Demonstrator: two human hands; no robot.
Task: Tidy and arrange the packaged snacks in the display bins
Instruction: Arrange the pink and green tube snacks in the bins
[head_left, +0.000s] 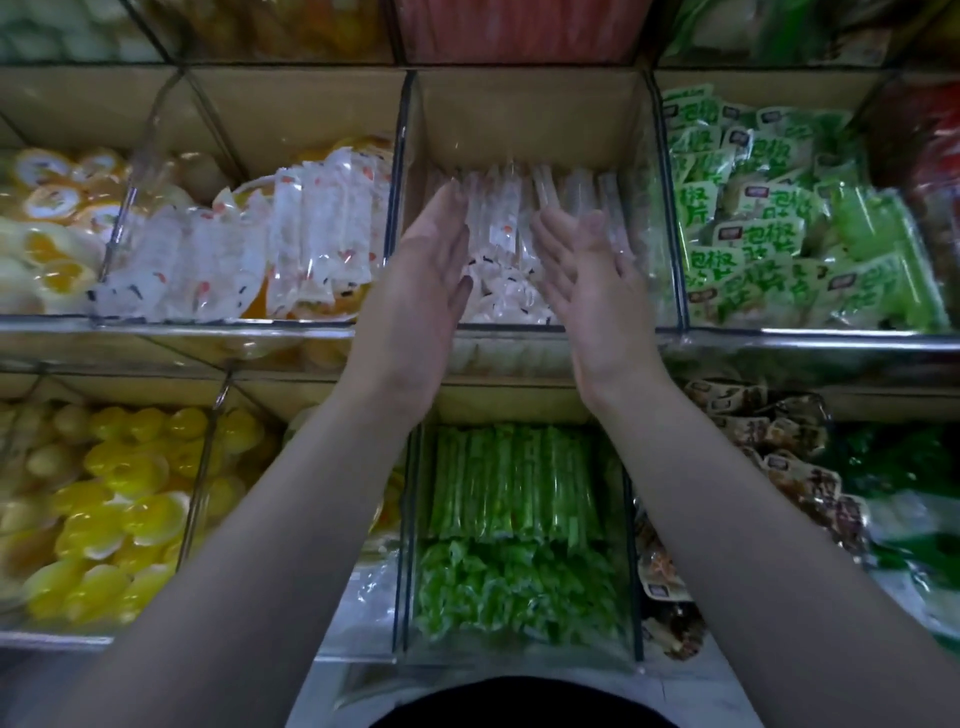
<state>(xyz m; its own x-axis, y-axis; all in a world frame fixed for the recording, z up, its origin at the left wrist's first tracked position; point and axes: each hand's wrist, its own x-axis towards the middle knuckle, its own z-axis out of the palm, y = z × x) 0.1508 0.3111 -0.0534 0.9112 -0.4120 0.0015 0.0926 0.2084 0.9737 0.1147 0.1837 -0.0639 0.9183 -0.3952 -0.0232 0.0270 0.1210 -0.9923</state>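
Both the left hand (426, 270) and right hand (587, 270) are spread flat, palms inward, flanking clear snack packets (501, 234).

A shop: tiered clear display bins (670, 218) hold sorted packaged snacks (753, 223).

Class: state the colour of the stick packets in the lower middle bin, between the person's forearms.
The stick packets are green, shown best in the head view.

Clear-white packets (498, 244), orange and black marks; green sticks (514, 483); yellow jelly cups (124, 499); green-lettered pouches (753, 234).
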